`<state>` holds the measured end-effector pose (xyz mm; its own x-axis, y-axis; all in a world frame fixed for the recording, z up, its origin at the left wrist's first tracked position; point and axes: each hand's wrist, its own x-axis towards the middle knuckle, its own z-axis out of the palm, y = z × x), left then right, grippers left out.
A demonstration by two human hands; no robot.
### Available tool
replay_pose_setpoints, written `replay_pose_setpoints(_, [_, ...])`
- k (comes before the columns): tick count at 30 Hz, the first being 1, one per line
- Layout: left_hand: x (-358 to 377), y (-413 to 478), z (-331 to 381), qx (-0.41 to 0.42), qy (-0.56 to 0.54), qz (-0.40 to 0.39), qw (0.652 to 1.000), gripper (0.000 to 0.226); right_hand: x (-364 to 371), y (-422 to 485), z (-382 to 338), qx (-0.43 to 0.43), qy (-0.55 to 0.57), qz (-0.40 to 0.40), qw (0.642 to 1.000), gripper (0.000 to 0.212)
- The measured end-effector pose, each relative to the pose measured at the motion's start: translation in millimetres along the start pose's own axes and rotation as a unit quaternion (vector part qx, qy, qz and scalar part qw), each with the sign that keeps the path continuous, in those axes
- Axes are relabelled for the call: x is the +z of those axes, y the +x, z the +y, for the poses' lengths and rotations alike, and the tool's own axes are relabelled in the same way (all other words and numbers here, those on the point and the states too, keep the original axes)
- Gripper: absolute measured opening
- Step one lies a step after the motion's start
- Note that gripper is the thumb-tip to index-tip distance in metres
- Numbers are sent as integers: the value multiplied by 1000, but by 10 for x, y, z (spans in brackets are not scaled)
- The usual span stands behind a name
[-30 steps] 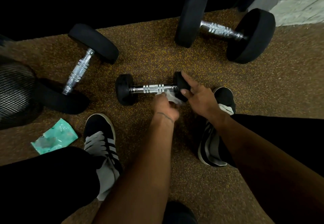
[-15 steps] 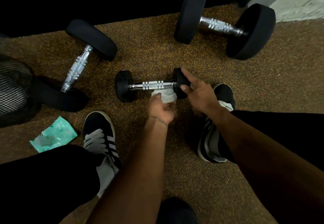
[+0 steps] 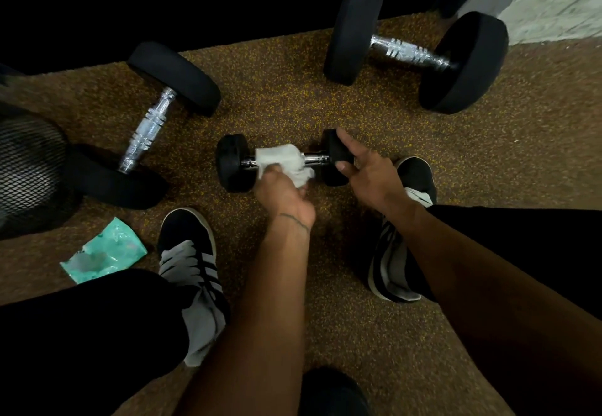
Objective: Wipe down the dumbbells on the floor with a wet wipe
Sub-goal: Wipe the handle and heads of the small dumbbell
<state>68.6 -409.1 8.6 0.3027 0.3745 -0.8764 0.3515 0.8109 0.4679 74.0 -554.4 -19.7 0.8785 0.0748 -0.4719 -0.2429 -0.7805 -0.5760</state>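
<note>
A small black dumbbell with a chrome handle lies across the speckled brown floor in front of me. My left hand grips a white wet wipe that is wrapped over the left part of the handle. My right hand holds the dumbbell's right head, index finger over its top and thumb on its inner face. A larger dumbbell lies at the left, and another large dumbbell lies at the back right.
A teal wet-wipe packet lies on the floor at the left by my left shoe. My right shoe is beside the small dumbbell. A black mesh bin stands at the far left. A dark wall runs along the back.
My left hand has slid the wipe leftward along the handle, from near the right head to the left part. My right hand has stayed on the right head.
</note>
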Motion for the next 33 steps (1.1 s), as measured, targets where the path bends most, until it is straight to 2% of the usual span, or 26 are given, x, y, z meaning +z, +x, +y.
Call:
replay_pose_setpoints(2, [41, 43, 205, 136, 46, -12, 990, 40, 9, -33, 13, -9, 13, -6, 1000, 62])
replay_pose_setpoints(3, [33, 76, 303, 222, 149, -29, 963, 45, 13, -45, 21, -10, 17, -5, 1000, 62])
replay_pose_setpoints(4, [20, 111, 373, 304, 314, -41, 898, 48, 15, -51, 27, -10, 20, -4, 1000, 62])
replay_pose_setpoints(5, [-6, 174, 404, 374, 495, -42, 783, 50, 17, -50, 28, -9, 22, -3, 1000, 61])
replay_pose_setpoints(6, [-19, 225, 422, 412, 641, -52, 645, 54, 16, -44, 26, -7, 21, -2, 1000, 61])
replay_pose_setpoints(7, [-19, 279, 401, 420, 736, -79, 525, 57, 17, -32, 25, -4, 18, -2, 1000, 60])
replay_pose_setpoints(8, [-6, 319, 355, 413, 790, -118, 437, 57, 17, -14, 26, 2, 13, -2, 1000, 59])
replay_pose_setpoints(9, [-4, 350, 276, 407, 818, -155, 377, 55, 21, 5, 32, 8, 8, -5, 1000, 59])
replay_pose_setpoints(10, [-8, 370, 182, 407, 830, -184, 336, 53, 21, 20, 39, 12, 8, -9, 1000, 60])
replay_pose_setpoints(11, [-16, 383, 96, 416, 831, -204, 309, 53, 21, 26, 45, 14, 10, -14, 1000, 60])
replay_pose_setpoints(14, [-96, 440, 15, 465, 818, -228, 251, 57, 12, 18, 62, 2, 9, -11, 1000, 61])
replay_pose_setpoints(17, [-313, 524, 149, 502, 827, -208, 145, 62, 7, 5, 40, -13, -2, -4, 1000, 62])
replay_pose_setpoints(19, [-464, 535, 197, 488, 845, -188, 107, 65, -7, 26, 20, -15, -6, 2, 1000, 61])
replay_pose_setpoints(22, [-601, 508, 98, 476, 858, -177, 80, 67, -47, 61, -17, -9, -3, -4, 1000, 60])
replay_pose_setpoints(24, [-619, 529, 26, 481, 853, -177, 98, 69, -64, 94, -9, -1, -4, -11, 1000, 58])
replay_pose_setpoints(30, [-295, 452, -48, 465, 852, -149, 188, 69, -70, 161, 8, 7, -21, -19, 1000, 57])
replay_pose_setpoints(31, [-238, 450, -20, 462, 855, -148, 183, 69, -85, 136, 14, 1, -13, -18, 1000, 58])
replay_pose_setpoints(33, [-189, 505, 76, 465, 861, -147, 143, 66, -117, 78, 4, -16, 7, -16, 1000, 60])
